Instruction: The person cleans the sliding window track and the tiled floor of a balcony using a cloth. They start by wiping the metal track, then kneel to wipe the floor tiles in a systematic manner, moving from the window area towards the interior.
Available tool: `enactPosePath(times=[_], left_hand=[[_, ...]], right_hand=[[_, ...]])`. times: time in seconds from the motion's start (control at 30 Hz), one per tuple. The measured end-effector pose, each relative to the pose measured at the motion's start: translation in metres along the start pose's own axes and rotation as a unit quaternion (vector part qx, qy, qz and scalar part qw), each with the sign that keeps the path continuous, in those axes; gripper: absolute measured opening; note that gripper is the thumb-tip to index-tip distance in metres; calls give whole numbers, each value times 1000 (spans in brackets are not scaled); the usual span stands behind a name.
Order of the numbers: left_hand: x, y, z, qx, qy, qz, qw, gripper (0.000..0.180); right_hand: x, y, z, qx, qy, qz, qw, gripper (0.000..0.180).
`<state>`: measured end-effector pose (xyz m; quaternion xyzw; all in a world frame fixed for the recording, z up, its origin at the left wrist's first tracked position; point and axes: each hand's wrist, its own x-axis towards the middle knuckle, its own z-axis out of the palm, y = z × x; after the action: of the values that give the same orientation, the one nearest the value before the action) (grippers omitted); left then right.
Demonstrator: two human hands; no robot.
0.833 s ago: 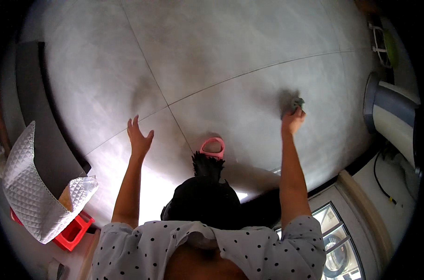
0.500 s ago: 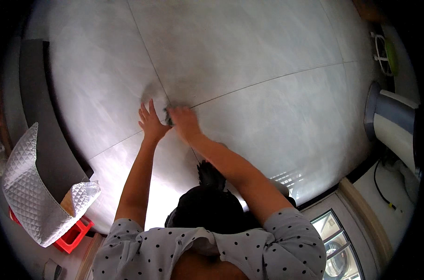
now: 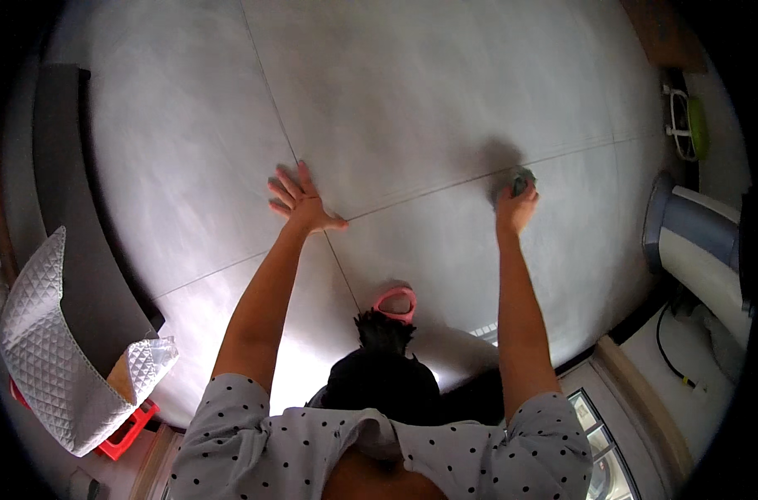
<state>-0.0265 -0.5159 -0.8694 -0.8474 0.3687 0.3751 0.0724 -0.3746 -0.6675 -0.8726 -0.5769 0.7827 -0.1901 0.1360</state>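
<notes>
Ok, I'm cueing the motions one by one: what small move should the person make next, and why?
Probably bring the right hand, which grips a small, crumpled grey-green bundle, inward toward the left hand. The left is open and spread, with nothing visible in it, while the hands are well apart over the pale grey tiled floor.

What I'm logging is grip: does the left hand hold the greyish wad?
No, the right hand grips the greyish wad; the left hand is spread open.
</notes>
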Motion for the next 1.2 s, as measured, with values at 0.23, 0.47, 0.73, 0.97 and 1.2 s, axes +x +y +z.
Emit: enactPosePath(times=[0.23,0.47,0.73,0.97,1.2], left_hand=[[-10,27,-22,8,-86,-11,996,148],[22,-6,38,-17,-39,73,996,141],[0,5,-5,-16,-73,-10,997,159],[2,8,-7,-7,-68,-18,998,161],[-2,19,-14,-15,-84,-14,996,152]], right_hand=[[-125,-244,103,111,-177,-313,927,47],[-148,-305,194,-52,-182,-500,845,22],[69,-129,117,-19,31,-159,987,31],[85,-51,47,46,54,-46,996,44],[-76,-317,166,169,-188,-259,932,33]])
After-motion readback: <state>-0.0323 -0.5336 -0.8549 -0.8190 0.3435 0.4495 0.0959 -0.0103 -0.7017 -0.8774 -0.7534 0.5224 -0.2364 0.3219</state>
